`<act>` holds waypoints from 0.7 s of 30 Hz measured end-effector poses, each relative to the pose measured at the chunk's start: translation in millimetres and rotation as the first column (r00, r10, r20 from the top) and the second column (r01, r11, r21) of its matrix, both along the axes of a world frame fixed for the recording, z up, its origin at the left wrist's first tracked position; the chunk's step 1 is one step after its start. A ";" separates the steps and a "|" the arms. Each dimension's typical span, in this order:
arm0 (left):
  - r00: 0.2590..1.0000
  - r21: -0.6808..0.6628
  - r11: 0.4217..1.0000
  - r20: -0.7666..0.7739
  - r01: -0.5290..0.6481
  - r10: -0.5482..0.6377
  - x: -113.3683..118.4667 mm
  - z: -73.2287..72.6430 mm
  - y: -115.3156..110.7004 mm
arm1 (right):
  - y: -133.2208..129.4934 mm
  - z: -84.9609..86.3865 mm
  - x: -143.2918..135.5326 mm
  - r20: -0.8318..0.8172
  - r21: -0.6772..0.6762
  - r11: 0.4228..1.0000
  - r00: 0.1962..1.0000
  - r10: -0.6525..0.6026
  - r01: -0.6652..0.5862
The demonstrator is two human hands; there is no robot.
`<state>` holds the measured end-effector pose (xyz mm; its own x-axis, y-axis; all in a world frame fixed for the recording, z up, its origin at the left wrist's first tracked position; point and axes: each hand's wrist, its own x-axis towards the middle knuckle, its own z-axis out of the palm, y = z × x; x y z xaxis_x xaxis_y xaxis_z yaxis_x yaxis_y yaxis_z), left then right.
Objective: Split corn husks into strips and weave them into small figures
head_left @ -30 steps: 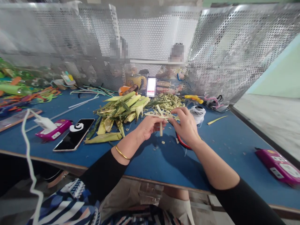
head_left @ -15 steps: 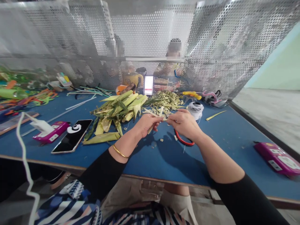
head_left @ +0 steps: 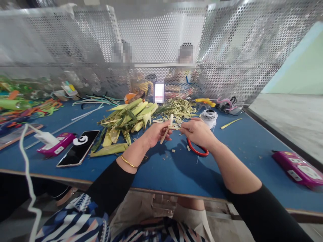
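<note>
Over the blue table, my left hand [head_left: 158,133] pinches crossed pale strips of corn husk [head_left: 172,118], one end standing up and another slanting down past the fingers. My right hand [head_left: 196,130] has its fingertips closed on the end of a strip that stretches sideways between the hands. Below the right hand lies a red loop handle [head_left: 199,151], perhaps of scissors; the rest is hidden. A roll of white string [head_left: 210,117] is just behind that hand. To the left of my left hand is a heap of corn husks [head_left: 126,116].
Husk scraps [head_left: 180,107] lie behind my hands. At left are a dark phone [head_left: 82,151], a purple power strip [head_left: 60,143] and coloured strips [head_left: 47,104]; another purple power strip [head_left: 297,168] lies at right. A perforated metal screen [head_left: 161,40] stands behind, with people beyond.
My hands have drawn slightly apart, and the husk strip between them shows more. The crossed strips now stand out more clearly at my left fingers.
</note>
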<state>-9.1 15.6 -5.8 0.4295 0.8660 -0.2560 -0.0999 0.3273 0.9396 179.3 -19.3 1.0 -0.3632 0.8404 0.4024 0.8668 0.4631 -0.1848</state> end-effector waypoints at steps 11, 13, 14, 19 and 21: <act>0.996 0.115 0.992 -0.070 -0.052 0.060 7.1 -6.1 -4.4 | 2.7 -9.8 -8.2 -0.364 -0.185 0.983 0.929 -0.068 -0.001; 0.995 0.132 0.991 -0.097 -0.020 0.033 9.1 -5.5 -8.1 | 4.0 -12.7 -9.9 -0.549 -0.262 0.965 0.821 -0.156 0.008; 0.994 0.137 0.990 -0.112 0.008 0.008 10.0 -5.3 -9.9 | 4.7 -14.4 -11.0 -0.635 -0.291 0.957 0.752 -0.180 -0.016; 0.985 0.127 0.986 -0.152 0.105 -0.086 13.2 -7.4 -16.0 | 6.9 -24.1 -17.7 -0.832 -0.281 0.957 0.516 -0.205 -0.072; 0.983 0.127 0.985 -0.153 0.119 -0.099 13.9 -9.4 -16.1 | 7.2 -27.8 -19.7 -0.841 -0.263 0.965 0.492 -0.224 -0.010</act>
